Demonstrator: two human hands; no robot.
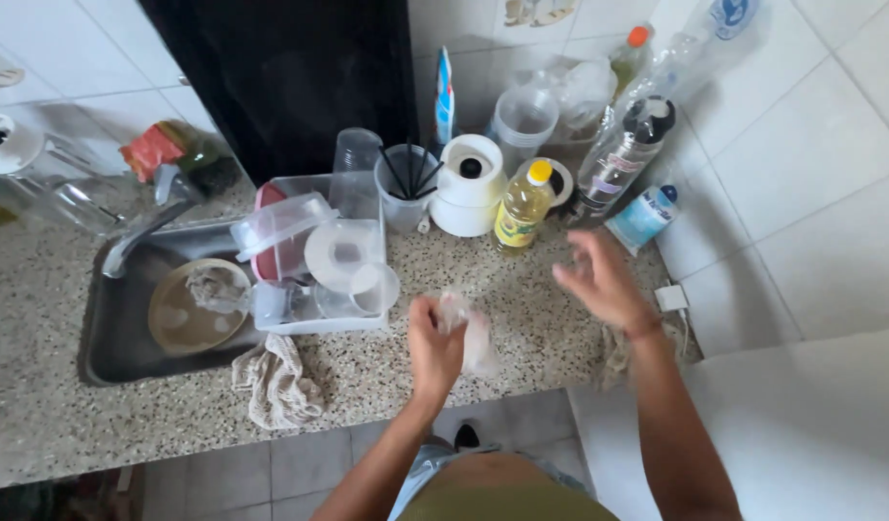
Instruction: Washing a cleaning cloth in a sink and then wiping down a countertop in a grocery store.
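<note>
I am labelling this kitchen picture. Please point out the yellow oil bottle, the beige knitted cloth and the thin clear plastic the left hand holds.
yellow oil bottle (522,207), head view, body.
beige knitted cloth (278,384), head view, middle.
thin clear plastic (477,340), head view, hanging part.

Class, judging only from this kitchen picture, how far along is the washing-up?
Done: clear containers and lids sit stacked in the drying rack. In hand: the left hand grips a crumpled clear plastic piece; the right hand is open and empty. Left: a dirty bowl sits in the sink.
</note>
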